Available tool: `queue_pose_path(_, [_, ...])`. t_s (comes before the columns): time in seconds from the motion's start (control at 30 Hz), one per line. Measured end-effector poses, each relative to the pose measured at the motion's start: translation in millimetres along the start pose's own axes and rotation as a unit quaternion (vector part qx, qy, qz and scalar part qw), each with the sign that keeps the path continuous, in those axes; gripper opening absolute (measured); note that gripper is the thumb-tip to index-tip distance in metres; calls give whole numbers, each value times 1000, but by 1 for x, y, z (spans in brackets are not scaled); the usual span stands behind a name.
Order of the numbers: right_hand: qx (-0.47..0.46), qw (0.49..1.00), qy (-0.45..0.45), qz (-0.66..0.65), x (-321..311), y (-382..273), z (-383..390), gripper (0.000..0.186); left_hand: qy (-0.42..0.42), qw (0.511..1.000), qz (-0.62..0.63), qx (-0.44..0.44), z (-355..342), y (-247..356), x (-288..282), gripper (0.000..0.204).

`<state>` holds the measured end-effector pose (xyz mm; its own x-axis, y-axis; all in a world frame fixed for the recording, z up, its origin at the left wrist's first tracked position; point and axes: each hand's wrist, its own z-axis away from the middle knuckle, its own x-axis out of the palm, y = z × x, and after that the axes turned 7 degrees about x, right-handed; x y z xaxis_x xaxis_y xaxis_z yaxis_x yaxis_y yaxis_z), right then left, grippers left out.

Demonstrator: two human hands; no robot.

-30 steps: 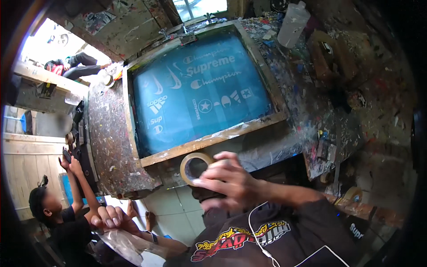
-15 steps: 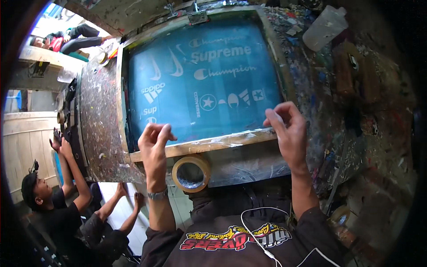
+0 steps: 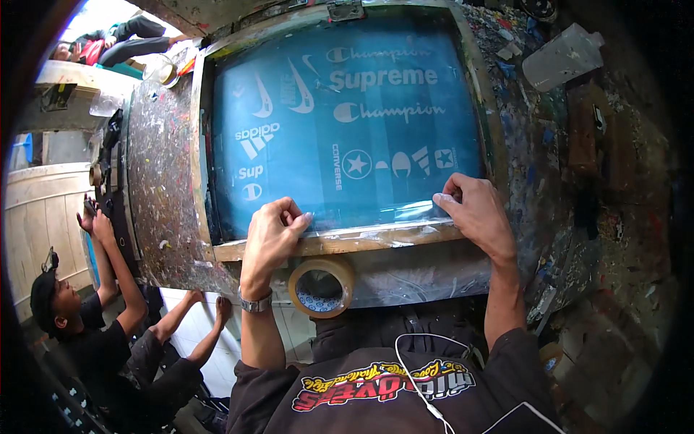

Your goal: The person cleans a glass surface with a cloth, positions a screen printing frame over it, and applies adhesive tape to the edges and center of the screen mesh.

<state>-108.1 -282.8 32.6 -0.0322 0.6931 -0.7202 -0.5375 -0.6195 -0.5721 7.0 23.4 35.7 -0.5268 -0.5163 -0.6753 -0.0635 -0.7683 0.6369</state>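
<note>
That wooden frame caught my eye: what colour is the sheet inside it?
The sheet is blue with pale designs, best seen in the head view.

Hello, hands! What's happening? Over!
Left hand, right hand pinched, contents unclear. Screen-printing frame under both. Packing-tape roll near left hand, apparently not in the way.

Dim o/all; blown-out daylight thru opening (image 3: 94, 20) beyond far L corner of screen (image 3: 303, 148). Glare streak on screen's near R side. Murky shadow R of screen. Fisheye bend, blk corners.
</note>
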Motion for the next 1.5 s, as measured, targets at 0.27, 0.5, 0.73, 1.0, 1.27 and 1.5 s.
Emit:
queue_pose_path(0.27, [-7, 996, -47, 71, -1, -1, -4, 26, -27, 998, -53, 36, -2, -3, 7, 27])
queue_pose_path(0.5, [-121, 961, -36, 245, -13, -1, -4, 29, -42, 961, -252, 109, -10, 0, -8, 40])
queue_pose_path(0.73, [-182, 929, 15, 321, -25, 5, -4, 35, 14, 914, -263, 309, -10, -1, -13, 29])
queue_pose_path(1.0, [-309, 934, -84, 160, 40, -26, 9, 53, -147, 908, -83, 382, -8, 22, 35, 27])
queue_pose_path(1.27, [-327, 929, -18, 171, 40, -24, 35, 63, -149, 899, -85, 402, 6, 27, 28, 32])
queue_pose_path(1.5, [-392, 913, 75, 88, 32, -25, 72, 43, 5, 950, 42, 309, 52, 2, -16, 38])
